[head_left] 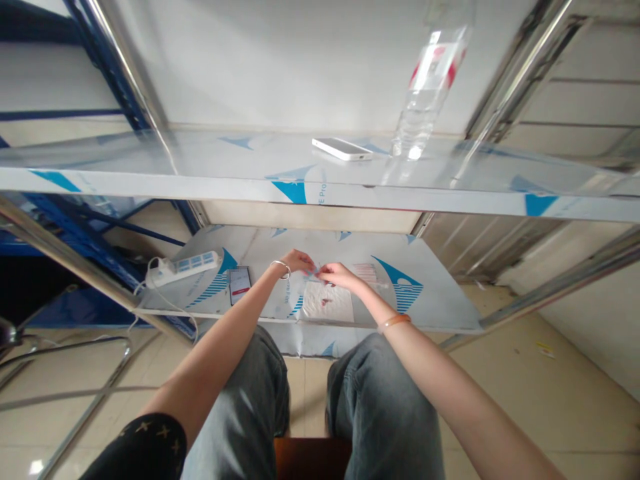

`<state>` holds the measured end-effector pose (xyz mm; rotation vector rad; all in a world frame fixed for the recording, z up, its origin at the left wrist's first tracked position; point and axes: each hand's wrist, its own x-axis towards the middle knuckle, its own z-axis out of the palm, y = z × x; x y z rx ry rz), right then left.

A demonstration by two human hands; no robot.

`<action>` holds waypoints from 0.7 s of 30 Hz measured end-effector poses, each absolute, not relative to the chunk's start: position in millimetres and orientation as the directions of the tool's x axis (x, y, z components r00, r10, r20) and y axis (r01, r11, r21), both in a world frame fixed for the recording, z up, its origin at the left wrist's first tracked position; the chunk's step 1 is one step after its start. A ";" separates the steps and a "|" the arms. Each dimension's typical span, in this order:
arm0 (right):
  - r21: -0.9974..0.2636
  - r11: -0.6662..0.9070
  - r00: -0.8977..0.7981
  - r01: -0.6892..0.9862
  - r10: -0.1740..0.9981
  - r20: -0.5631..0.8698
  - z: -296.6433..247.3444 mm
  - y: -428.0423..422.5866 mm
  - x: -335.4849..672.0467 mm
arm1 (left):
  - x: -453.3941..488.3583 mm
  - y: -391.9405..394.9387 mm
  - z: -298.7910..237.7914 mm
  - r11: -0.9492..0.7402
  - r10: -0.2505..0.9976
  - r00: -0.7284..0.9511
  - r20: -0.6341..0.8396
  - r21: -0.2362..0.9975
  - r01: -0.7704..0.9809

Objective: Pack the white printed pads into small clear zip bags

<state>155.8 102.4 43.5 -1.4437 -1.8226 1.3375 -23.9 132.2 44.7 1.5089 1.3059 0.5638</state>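
My left hand (pixel 298 261) and my right hand (pixel 336 274) meet over the lower steel shelf (pixel 440 300), fingers pinched together on a small thing between them that is too small to name. Just below the hands lies a white sheet (pixel 327 303) with tiny red bits on it. A stack of pinkish items (pixel 365 272) lies right of my right hand. I wear a bangle on the left wrist and an orange band on the right.
A phone (pixel 239 282) and a white power strip (pixel 183 267) with its cable lie left of my hands. On the upper shelf (pixel 150 170) stand a white phone (pixel 342 149) and a clear water bottle (pixel 427 90). My knees sit under the shelf edge.
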 end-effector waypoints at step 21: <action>-0.902 -0.117 -0.116 0.416 0.977 -0.180 45.0 115.2 164.9 | -5.7 137.1 47.6 0.279 0.959 -0.027 -0.281 0.926 0.253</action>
